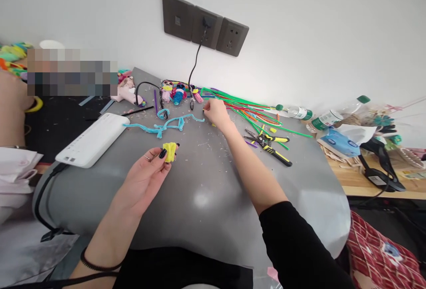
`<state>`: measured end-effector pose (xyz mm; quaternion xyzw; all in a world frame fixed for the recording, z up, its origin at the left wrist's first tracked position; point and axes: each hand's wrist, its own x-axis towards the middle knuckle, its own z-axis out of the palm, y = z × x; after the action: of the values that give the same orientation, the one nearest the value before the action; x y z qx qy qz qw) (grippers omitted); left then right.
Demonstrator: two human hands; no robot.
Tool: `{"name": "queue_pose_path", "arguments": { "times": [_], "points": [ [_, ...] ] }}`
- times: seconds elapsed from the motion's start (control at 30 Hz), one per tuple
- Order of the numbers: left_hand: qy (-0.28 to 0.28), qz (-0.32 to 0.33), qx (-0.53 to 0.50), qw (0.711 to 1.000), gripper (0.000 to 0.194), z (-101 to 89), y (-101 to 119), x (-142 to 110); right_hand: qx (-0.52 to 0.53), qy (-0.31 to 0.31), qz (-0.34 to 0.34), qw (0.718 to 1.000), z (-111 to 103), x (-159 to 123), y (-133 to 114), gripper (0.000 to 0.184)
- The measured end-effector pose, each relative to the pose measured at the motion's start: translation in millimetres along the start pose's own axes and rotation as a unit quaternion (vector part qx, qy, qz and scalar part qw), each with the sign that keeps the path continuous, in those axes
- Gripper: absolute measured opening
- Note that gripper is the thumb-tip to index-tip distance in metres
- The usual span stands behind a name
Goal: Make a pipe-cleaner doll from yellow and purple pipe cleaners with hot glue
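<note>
My left hand (149, 171) pinches a small yellow fuzzy bundle (170, 152), which looks like folded pipe cleaner, above the front of the grey table (199, 227). Stretched toward the back of the table, my right hand (215, 113) has its fingers curled together close to the surface; whatever they hold is hidden. A bent light-blue pipe cleaner (166, 126) lies to its left. Green pipe cleaners (246, 100) spread out behind it and to its right. Wire strippers (271, 144) with yellow and black handles rest right of my right forearm.
A white power bank (93, 140) with a black cable sits at the left. Small pipe-cleaner dolls (179, 93) are near the wall. Plastic bottles (324, 120) and a blue tissue pack (341, 141) stand at the right. Another person's arm (11, 111) is at the far left.
</note>
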<state>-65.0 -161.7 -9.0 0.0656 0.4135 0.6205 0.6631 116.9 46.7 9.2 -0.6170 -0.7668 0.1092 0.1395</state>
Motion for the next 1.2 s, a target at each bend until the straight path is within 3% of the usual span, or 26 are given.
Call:
{"name": "queue_pose_path", "arguments": {
  "times": [0.1, 0.2, 0.33, 0.43, 0.7, 0.97, 1.2],
  "points": [
    [-0.005, 0.029, 0.013, 0.999, 0.038, 1.5, -2.2, 0.3, 0.092, 0.045, -0.034, 0.994, -17.4, -24.9, -8.3, 0.031],
    [-0.021, 0.053, 0.033, 0.998, 0.049, 5.1, -6.8, 0.2, 0.306, 0.057, -0.084, 0.947, -35.3, -75.5, -19.4, 0.018],
    [-0.068, 0.072, 0.072, 0.992, 0.049, 12.2, -18.1, -0.4, 0.498, 0.042, -0.041, 0.865, -41.9, -148.0, -36.5, 0.007],
    [-0.101, 0.088, 0.097, 0.986, 0.043, 16.2, -26.0, -2.5, 0.548, 0.070, 0.004, 0.834, -34.3, -180.5, -44.7, 0.006],
    [-0.137, 0.143, 0.147, 0.969, 0.033, 16.1, -31.4, -9.5, 0.533, 0.112, 0.038, 0.838, -22.0, -203.2, -47.3, 0.007],
    [-0.115, 0.149, 0.183, 0.965, 0.035, 18.3, -31.2, -12.3, 0.522, 0.155, -0.029, 0.838, -15.0, -205.5, -40.4, 0.018],
    [-0.101, 0.162, 0.173, 0.966, 0.032, 22.2, -32.2, -12.9, 0.453, 0.214, -0.049, 0.864, -6.7, -210.0, -41.3, 0.023]
  ]
}}
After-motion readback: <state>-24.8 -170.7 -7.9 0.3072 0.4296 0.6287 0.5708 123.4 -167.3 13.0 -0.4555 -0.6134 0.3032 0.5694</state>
